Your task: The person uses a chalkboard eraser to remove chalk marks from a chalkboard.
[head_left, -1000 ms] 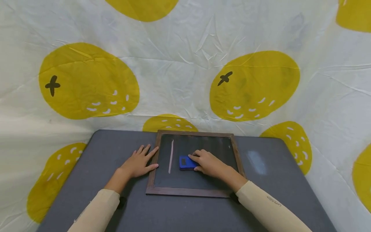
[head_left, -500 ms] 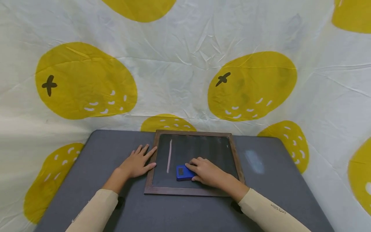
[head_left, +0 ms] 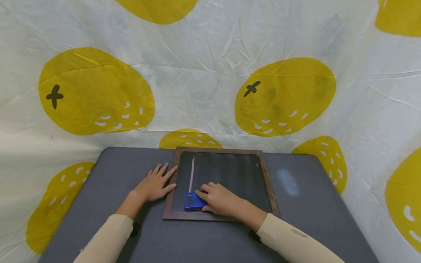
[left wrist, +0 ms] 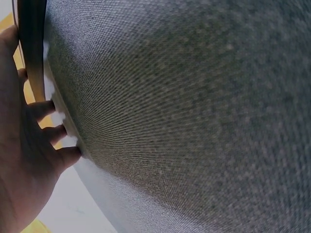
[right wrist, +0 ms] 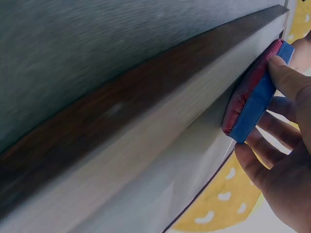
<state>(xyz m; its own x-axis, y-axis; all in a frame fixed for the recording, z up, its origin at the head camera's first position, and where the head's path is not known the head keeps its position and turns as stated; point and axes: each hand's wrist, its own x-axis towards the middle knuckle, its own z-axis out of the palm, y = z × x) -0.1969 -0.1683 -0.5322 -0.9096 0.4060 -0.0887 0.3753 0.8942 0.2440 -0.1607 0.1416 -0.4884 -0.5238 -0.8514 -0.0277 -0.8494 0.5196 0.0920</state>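
Observation:
A blackboard (head_left: 227,175) in a brown wooden frame lies on the grey table. Near its lower left corner my right hand (head_left: 218,199) grips a blue eraser (head_left: 194,201) between thumb and fingers. In the right wrist view the eraser (right wrist: 257,92) shows a red padded underside against the board. A pink chalk line (head_left: 192,175) runs up from the eraser's top edge. My left hand (head_left: 152,185) is spread flat, its thumb and index finger touching the left side of the frame, the other fingers on the table.
The grey table (head_left: 197,241) carries a pale chalky smudge (head_left: 287,182) to the right of the board. Behind it hangs a white curtain (head_left: 194,91) with yellow fruit prints. A small white mark (head_left: 257,165) sits at the board's upper right.
My right hand has slid the eraser down, then left, to the foot of the chalk line, whose lower end is now covered. The left hand stays on the frame.

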